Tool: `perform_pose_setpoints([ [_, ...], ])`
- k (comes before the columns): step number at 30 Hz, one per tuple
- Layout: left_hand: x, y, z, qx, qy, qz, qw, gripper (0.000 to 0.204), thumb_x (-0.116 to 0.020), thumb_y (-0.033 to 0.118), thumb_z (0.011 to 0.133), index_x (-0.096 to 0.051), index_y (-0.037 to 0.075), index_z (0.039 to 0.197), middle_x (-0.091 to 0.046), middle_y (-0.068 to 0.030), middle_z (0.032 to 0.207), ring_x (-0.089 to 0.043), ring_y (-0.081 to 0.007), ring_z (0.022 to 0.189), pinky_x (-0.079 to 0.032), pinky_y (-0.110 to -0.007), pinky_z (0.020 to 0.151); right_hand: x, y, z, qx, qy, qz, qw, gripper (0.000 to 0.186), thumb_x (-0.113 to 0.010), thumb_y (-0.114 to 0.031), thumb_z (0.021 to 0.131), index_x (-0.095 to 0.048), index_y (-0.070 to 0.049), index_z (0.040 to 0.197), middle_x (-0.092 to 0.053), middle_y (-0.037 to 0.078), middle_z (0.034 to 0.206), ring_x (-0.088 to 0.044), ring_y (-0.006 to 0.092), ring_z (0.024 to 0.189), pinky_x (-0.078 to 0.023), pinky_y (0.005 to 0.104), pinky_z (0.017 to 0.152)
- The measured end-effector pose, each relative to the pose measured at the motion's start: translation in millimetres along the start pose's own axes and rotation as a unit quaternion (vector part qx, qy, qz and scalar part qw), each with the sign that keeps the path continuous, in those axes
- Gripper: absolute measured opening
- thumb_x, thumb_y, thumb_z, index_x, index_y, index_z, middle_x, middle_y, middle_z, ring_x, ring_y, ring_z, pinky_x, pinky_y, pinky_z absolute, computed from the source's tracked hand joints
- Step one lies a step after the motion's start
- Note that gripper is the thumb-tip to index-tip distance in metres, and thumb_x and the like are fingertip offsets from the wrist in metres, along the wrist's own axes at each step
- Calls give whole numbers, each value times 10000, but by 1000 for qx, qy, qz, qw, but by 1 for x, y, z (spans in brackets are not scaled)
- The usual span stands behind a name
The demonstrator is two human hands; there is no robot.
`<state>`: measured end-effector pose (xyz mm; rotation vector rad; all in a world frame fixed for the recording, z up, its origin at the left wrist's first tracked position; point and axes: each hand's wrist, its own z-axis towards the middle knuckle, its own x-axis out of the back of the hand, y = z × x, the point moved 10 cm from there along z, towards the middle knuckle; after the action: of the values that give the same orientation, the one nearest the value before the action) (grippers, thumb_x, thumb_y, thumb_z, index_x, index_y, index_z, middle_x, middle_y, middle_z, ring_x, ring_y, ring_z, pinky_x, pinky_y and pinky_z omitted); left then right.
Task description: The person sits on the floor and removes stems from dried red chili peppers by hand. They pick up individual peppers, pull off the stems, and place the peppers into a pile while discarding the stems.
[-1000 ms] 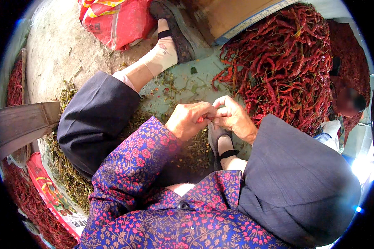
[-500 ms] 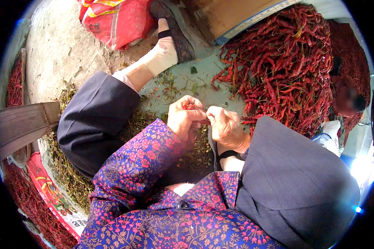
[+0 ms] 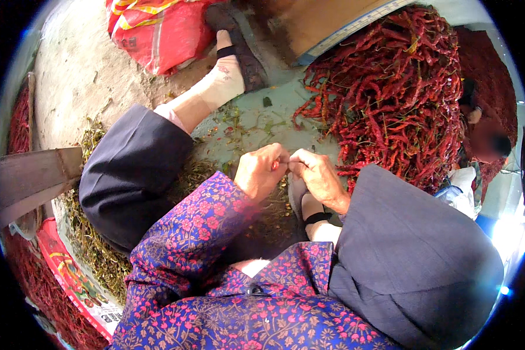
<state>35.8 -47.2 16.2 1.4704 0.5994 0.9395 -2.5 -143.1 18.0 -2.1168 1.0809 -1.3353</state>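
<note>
My left hand (image 3: 259,172) is closed around a red chili pepper (image 3: 275,165), of which only a small bit shows between the fingers. Touching it fingertip to fingertip, my right hand (image 3: 319,181) is pinched together; whatever it grips, perhaps the pepper's end, is too small to make out. Both hands meet in front of my lap, above the floor between my legs. Just beyond the right hand rises a large heap of dried red chilies (image 3: 399,105), long and wrinkled, some with pale green stems.
Green stems and scraps (image 3: 90,233) lie on the floor around my left leg. A red plastic sack (image 3: 163,38) stands at the far left, a brown box (image 3: 309,23) behind the heap. A wooden beam (image 3: 38,178) juts in at left. Another person (image 3: 487,143) is at the far right.
My left hand has turned and closed further, so less red shows in it. The fingertips of both hands have come together. The whole view has shifted slightly.
</note>
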Motion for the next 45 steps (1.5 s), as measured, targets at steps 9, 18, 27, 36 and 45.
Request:
perform_pose_setpoints([
  [9,-19,29,-12,-117,-33,103,987,192,-563,-9,617,-530,52,796,-539,-101,669,-576,-253,628,-465,-327,553,-11,8,0,98,-40,-67,992,88,-457,-60,716,-533,-16,724,-560,184,670,-544,364,651,-407,404,554],
  [18,6,40,-4,-156,33,155,975,197,-580,12,604,-511,63,781,-510,-93,643,-528,-228,581,-435,-325,499,-16,-30,-22,143,-118,-63,981,75,-511,-82,744,-555,-31,777,-550,145,642,-553,266,598,-419,360,561],
  [27,46,-20,14,212,-38,-485,848,251,-684,43,675,-517,53,863,-500,1,685,-411,-59,465,-265,-180,372,-20,6,-23,110,-252,40,961,311,-650,-122,689,-584,-2,968,-608,84,769,-591,175,722,-477,289,698],
  [36,14,-36,8,262,-66,-495,826,154,-620,131,759,-488,64,800,-502,-38,633,-384,-68,441,-248,-192,355,80,164,37,-168,164,194,952,160,-597,-119,764,-543,29,735,-556,80,612,-542,157,438,-431,259,368],
  [45,18,-40,10,241,-39,-508,826,189,-643,158,752,-482,85,817,-530,-69,662,-475,-113,526,-340,-212,422,90,167,47,-145,216,80,962,176,-611,-146,753,-546,10,705,-529,53,511,-518,112,414,-388,247,378],
])
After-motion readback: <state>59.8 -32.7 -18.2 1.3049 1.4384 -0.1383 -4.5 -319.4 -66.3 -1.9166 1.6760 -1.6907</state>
